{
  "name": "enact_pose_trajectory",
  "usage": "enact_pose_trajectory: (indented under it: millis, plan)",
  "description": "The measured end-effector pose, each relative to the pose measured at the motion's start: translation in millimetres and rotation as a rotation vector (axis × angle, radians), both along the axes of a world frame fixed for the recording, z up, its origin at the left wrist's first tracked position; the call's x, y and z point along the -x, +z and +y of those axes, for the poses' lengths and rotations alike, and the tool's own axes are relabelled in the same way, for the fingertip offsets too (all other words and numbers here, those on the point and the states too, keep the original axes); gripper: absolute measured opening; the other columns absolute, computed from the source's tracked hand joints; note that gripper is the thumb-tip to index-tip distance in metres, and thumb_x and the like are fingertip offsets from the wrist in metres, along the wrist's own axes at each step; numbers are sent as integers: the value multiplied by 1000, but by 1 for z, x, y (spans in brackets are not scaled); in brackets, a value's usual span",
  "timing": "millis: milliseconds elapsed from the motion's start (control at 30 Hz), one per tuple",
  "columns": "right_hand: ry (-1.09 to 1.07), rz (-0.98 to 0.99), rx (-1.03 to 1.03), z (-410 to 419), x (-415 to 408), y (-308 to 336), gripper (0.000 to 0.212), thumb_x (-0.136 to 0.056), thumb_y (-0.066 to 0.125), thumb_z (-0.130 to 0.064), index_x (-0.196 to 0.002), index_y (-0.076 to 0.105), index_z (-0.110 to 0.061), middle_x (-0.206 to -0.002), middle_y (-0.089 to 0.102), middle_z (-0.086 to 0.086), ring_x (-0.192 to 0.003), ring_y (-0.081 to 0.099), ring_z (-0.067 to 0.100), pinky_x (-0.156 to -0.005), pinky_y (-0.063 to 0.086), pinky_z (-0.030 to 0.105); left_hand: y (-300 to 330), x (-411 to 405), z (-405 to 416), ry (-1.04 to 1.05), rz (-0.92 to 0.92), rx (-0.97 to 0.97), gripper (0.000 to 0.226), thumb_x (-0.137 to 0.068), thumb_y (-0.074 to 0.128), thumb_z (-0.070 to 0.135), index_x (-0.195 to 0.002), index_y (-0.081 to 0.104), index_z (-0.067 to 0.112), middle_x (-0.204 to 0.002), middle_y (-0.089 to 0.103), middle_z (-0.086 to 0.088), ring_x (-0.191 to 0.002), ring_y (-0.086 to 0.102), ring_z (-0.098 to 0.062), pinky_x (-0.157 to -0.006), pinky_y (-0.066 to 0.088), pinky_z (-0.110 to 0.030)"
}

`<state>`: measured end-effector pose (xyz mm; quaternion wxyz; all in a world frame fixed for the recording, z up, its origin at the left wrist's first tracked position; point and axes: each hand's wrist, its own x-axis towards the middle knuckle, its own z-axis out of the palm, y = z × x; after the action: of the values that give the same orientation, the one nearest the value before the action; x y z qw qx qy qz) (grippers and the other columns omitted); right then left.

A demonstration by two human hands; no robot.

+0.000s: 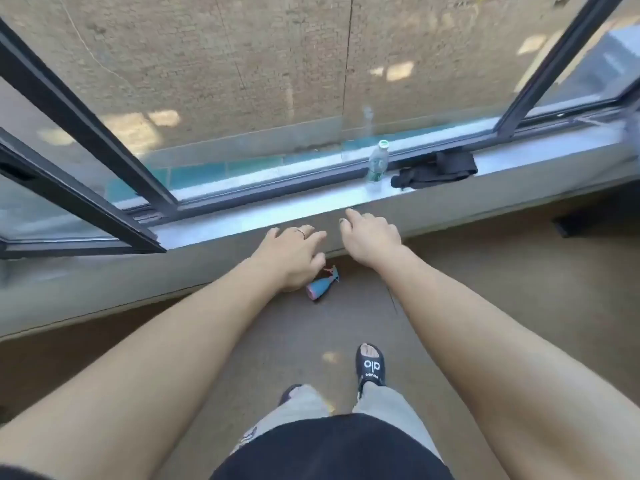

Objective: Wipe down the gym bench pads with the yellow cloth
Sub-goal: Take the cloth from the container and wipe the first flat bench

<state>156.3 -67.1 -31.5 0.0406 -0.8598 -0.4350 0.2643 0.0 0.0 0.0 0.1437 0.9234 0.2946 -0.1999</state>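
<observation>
No yellow cloth and no bench pad shows in the head view. Both my arms stretch forward over the floor toward a low window sill (242, 223). My left hand (291, 254) hovers with fingers loosely spread and holds nothing. My right hand (370, 237) is beside it, fingers relaxed and pointing at the sill, also holding nothing. A blue and pink spray bottle (320, 285) lies on its side on the floor, just below my left hand and partly hidden by it.
On the sill stand a clear water bottle (377, 164) and a heap of black fabric (436, 169). Dark window frames (104, 150) angle across the glass. My feet in black slides (370, 367) stand on the brown floor.
</observation>
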Motion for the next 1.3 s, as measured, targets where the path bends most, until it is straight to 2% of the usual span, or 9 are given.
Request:
enact_pose_trajectory:
  millis: [233,333,733,1067,1200,1300]
  plan:
    - [-278,53,140,-84,61,-45,46,-107,25,-41,-142,46,-20,-144,53,16,-133,48,38,-104,37,47,-49,28,-52,-260,46,122,56,-104,32,43,-157,32,25,-162,35,1,-147,36,-21,-117,28,-46]
    - [-413,82,159,-128,77,-50,42,-108,24,-39,-133,50,-18,-141,56,16,-131,49,38,-103,37,47,-52,27,-89,-423,66,155,55,-104,32,42,-155,34,23,-161,36,-1,-146,36,-22,-117,28,-47]
    - [-1037,151,125,-343,128,-67,44,-108,22,-39,-132,52,-17,-139,55,20,-131,48,40,-105,35,48,-53,21,-253,-959,191,157,53,-105,28,43,-153,36,22,-158,40,-3,-142,41,-27,-115,29,-48]
    - [-1493,237,45,-532,248,-78,43,-108,27,-37,-130,54,-12,-133,57,27,-127,50,44,-106,40,50,-51,70,-429,-1365,263,137,57,-108,27,48,-160,25,25,-165,32,-2,-147,37,-29,-121,26,-51]
    - [-1655,239,58,-599,307,-78,45,-108,24,-39,-135,52,-17,-135,58,20,-125,53,38,-98,40,45,-48,100,-503,-1534,311,94,57,-108,26,50,-161,23,27,-166,30,-1,-147,37,-29,-122,25,-53]
    - [-1759,242,71,-645,348,-77,47,-108,21,-41,-141,49,-21,-137,58,17,-126,54,36,-98,40,45,-49,121,-558,-1650,326,57,58,-108,25,49,-161,22,27,-166,29,-1,-149,35,-28,-121,25,-52]
